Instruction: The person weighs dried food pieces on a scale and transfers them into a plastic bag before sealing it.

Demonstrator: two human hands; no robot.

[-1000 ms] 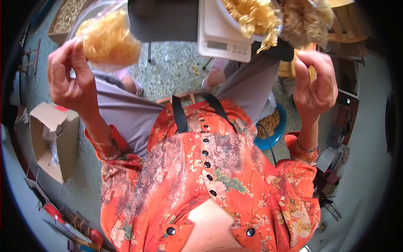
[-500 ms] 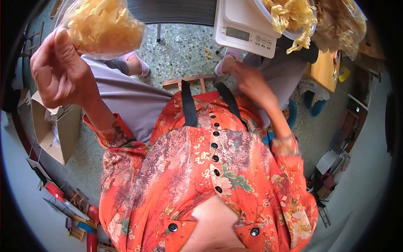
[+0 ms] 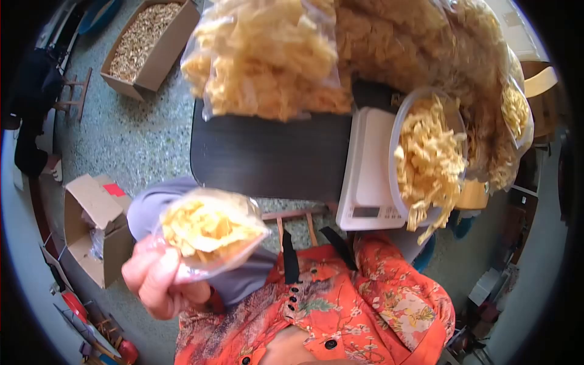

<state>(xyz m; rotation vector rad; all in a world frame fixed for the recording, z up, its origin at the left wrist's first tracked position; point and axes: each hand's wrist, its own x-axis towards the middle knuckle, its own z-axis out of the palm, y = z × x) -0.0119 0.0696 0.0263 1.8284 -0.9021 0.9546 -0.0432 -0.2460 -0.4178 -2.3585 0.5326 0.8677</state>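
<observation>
We take the black rectangular tabletop (image 3: 274,158) as our landmark. Our left hand (image 3: 161,277) is off its near left corner, thumb and fingers clamped on the lower left edge of a small clear plastic bag (image 3: 210,234) of pale yellow flakes. Our right hand is out of view, so we cannot tell how it is held or whether it touches anything.

On the tabletop's right part we see a white digital scale (image 3: 371,176), its display facing us. On it sits a round translucent plastic bowl (image 3: 394,159) heaped with curled yellow strips (image 3: 429,161), some hanging over the rim nearest us. A bulky clear bag of yellow pieces (image 3: 267,61) covers the tabletop's far left part; a larger, browner bagful (image 3: 413,42) fills its far right. Left of the tabletop, on the floor, stands an open brown cardboard box (image 3: 115,255).
</observation>
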